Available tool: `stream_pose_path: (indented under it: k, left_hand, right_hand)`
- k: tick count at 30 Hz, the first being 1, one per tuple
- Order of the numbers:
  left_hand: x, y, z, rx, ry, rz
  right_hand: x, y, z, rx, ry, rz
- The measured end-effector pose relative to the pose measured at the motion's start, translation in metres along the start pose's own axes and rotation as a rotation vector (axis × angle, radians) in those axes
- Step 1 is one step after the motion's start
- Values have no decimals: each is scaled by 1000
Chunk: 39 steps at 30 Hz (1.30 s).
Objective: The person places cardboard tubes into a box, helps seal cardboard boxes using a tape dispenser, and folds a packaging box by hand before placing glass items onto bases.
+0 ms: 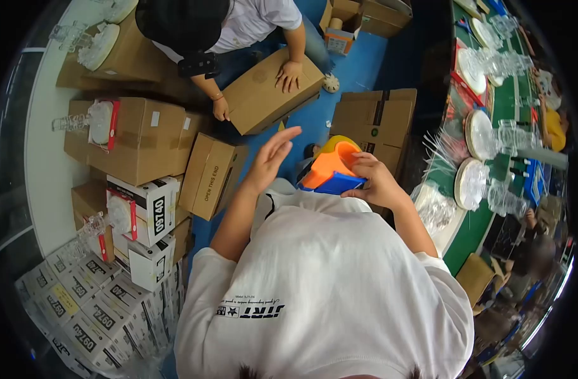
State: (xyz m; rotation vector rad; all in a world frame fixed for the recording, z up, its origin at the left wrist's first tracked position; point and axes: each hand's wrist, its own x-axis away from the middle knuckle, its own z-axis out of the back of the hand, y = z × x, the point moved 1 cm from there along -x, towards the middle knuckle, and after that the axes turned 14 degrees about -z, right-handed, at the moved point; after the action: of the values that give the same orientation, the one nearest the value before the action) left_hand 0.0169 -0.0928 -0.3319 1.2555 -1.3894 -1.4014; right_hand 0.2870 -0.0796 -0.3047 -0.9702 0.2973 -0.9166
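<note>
An orange and blue tape dispenser (332, 170) with a yellow roll is held in my right hand (374, 180), in front of my white shirt. To its left, my left hand (270, 161) is raised, its fingers stretched out and nothing in it. Beyond my hands lies a closed brown cardboard box (267, 95). A co-worker in a white shirt and black cap has one palm flat on its top and the other hand at its near left corner.
Stacked brown boxes (140, 139) and white cartons marked 09740 (144, 211) stand on the left. Another carton (210, 180) reads OPEN THIS END. A brown box (374, 123) stands beyond my right hand. Along the right runs a green workbench (469, 243) with clear glass-like parts.
</note>
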Motion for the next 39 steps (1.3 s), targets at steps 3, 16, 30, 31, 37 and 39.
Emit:
stream_pose_path:
  k: [3, 16, 30, 31, 37, 39]
  left_hand:
    - [-15, -16, -10, 116, -87, 73]
    - [-57, -93, 10, 607, -66, 469]
    - [-45, -100, 27, 522, 226, 338]
    - [-42, -101, 27, 522, 234, 336]
    - [-34, -106, 26, -43, 529, 230]
    - [-30, -105, 32, -138, 627, 227]
  right_hand:
    - [-11, -2, 12, 117, 38, 67]
    - [-71, 7, 29, 9, -279, 24]
    - [-114, -2, 34, 69, -401, 2]
    - [-115, -5, 34, 70, -408, 6]
    - [-129, -17, 19, 143, -297, -182]
    - [-133, -16, 8, 158, -265, -191]
